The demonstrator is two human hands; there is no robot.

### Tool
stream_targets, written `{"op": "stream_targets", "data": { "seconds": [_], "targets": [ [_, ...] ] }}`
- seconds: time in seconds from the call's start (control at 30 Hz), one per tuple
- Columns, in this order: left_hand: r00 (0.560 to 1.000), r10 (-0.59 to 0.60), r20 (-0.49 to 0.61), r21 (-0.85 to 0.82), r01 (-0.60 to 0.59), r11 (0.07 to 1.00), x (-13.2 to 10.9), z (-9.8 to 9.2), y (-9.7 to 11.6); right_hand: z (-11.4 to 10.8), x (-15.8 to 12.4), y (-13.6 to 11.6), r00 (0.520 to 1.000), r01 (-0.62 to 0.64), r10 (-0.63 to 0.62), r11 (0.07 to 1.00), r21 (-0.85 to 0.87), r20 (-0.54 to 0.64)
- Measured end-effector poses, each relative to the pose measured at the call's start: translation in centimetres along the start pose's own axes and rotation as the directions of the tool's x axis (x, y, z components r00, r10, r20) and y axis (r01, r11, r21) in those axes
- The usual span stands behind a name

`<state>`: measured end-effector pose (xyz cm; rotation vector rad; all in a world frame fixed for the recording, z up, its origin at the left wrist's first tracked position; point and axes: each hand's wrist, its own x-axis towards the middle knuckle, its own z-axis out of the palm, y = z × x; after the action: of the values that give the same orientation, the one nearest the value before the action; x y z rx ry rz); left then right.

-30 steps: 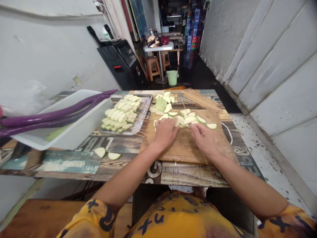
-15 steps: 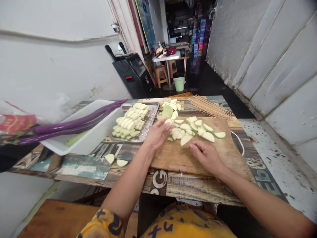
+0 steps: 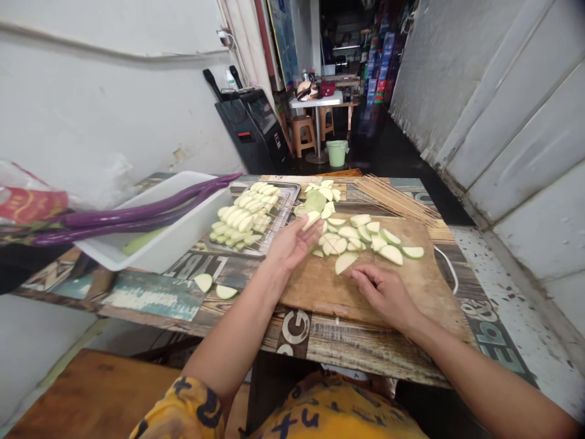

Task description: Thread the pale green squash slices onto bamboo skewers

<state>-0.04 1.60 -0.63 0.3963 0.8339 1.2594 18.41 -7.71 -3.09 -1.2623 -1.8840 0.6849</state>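
Observation:
My left hand [image 3: 295,245] is palm up over the left side of the wooden cutting board [image 3: 320,292], with a pale, green-edged vegetable slice [image 3: 311,219] held between thumb and fingers. To its right, my right hand [image 3: 382,291] is closed in a pinch on a thin bamboo skewer, which shows only faintly and points toward the left hand. Several half-moon slices [image 3: 390,254] with green skin lie loose on the board between and beyond the hands. Left of the left hand, a metal tray [image 3: 287,204] carries skewered slices [image 3: 242,213] in rows.
A white bin [image 3: 159,253] with long purple eggplants [image 3: 150,210] across it stands at the left. Loose bamboo skewers [image 3: 397,198] lie at the far right of the table. More slices [image 3: 326,194] are piled behind the board. Two slices [image 3: 225,292] rest near the front edge.
The left hand has turned up slightly, and the slice in its fingers shows more clearly. The right hand stays pinched in nearly the same place. The camera view has shifted a little.

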Motion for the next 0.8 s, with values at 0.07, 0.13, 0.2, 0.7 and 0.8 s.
{"op": "stream_targets", "data": {
  "seconds": [0.07,0.13,0.2,0.7,0.8],
  "targets": [
    [1.0,-0.004,0.003,-0.002,0.004,1.0,-0.04,0.06,0.0,0.02,0.06,0.0,1.0,-0.003,0.003,1.0,-0.004,0.001],
    [1.0,0.001,0.015,0.0,-0.001,1.0,-0.06,0.08,-0.04,0.01,0.09,-0.03,1.0,-0.002,0.002,1.0,-0.005,0.001],
    [1.0,0.008,0.022,0.006,-0.008,1.0,-0.05,0.07,-0.08,0.0,0.06,-0.05,1.0,0.002,-0.002,1.0,-0.008,0.0],
    [0.991,0.121,0.064,0.124,-0.128,0.984,-0.34,0.0,-0.26,-0.02,0.01,-0.08,1.0,-0.006,0.006,1.0,0.003,0.015],
    [0.988,0.13,0.079,0.158,-0.141,0.977,-0.47,0.04,-0.37,-0.09,0.04,-0.17,1.0,-0.017,0.017,1.0,0.014,0.02]
  ]
}}
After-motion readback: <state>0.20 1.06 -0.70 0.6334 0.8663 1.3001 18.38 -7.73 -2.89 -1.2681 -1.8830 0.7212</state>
